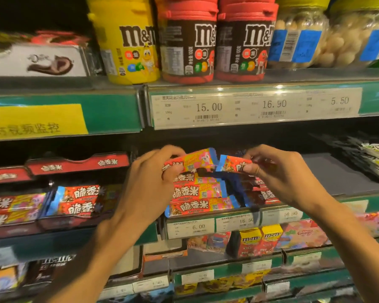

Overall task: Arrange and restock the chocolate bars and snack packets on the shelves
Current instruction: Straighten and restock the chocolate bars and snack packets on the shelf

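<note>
Pinching one crispy-rice chocolate bar (190,161) in our left hand (149,182), another bar (233,164) in our right hand (287,176), we risk toppling the loose stack (197,197) below.

We read "m&m" on the yellow tub (127,40) and two brown tubs (187,43), 15.00, 16.90, 5.50 on the upper price strip (256,106), 脆香米 on the red bars (192,205), 6.00 on the lower price tag (189,228)

Green-edged store shelves (109,115), several tiers. Top tier: white box (37,60) left, 1 yellow M&M's tub (127,40), 2 brown M&M's tubs (187,44), clear jars (298,38) right. Middle tier: red chocolate bars stacked at centre (195,197), more in a tray left (77,200), dark packets (363,158) far right. Lower tiers: small M&M's boxes (260,239).
</note>
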Available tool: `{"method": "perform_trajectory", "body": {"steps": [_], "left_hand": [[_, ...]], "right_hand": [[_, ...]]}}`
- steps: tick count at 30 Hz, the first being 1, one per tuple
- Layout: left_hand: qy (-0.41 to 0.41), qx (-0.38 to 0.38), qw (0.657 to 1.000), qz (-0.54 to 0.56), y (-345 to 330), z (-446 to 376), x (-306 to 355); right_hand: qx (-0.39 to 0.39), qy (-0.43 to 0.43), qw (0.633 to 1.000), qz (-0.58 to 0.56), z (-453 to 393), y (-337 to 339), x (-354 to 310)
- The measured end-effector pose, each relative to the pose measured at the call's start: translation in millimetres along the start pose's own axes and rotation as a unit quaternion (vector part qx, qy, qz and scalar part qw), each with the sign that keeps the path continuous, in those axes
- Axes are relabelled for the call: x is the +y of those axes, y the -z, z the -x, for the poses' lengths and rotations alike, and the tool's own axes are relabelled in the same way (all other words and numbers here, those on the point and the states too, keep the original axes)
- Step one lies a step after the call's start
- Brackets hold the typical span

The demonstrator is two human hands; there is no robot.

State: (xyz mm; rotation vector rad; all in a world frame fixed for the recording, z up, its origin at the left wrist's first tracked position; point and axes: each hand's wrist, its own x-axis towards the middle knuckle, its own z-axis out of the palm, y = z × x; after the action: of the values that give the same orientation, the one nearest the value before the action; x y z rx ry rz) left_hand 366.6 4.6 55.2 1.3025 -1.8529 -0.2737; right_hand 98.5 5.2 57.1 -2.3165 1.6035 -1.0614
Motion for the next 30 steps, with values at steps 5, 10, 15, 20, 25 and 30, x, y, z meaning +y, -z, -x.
{"method": "perform_trajectory", "body": {"steps": [5, 10, 15, 20, 25, 30], "left_hand": [[-0.007, 0.04, 0.999, -0.019, 50, 42, -24], [-0.002, 0.107, 0.992, -0.069, 103, 76, -71], [0.016, 0.106, 0.981, -0.159, 159, 99, -126], [0.042, 0.085, 0.967, -0.237, 186, 102, -174], [0.076, 0.055, 0.963, -0.251, 193, 95, -201], [0.07, 0.02, 0.971, -0.226, 199, 83, -203]], "right_hand": [[-0.011, 0.043, 0.999, -0.03, 0, -33, -60], [-0.035, 0.071, 0.996, -0.051, 1, -77, -117], [-0.047, 0.099, 0.993, -0.041, -4, -125, -163], [-0.089, 0.141, 0.986, 0.02, -18, -170, -200], [-0.078, 0.124, 0.989, 0.024, -28, -194, -215], [-0.032, 0.074, 0.997, 0.006, -35, -208, -211]]}}
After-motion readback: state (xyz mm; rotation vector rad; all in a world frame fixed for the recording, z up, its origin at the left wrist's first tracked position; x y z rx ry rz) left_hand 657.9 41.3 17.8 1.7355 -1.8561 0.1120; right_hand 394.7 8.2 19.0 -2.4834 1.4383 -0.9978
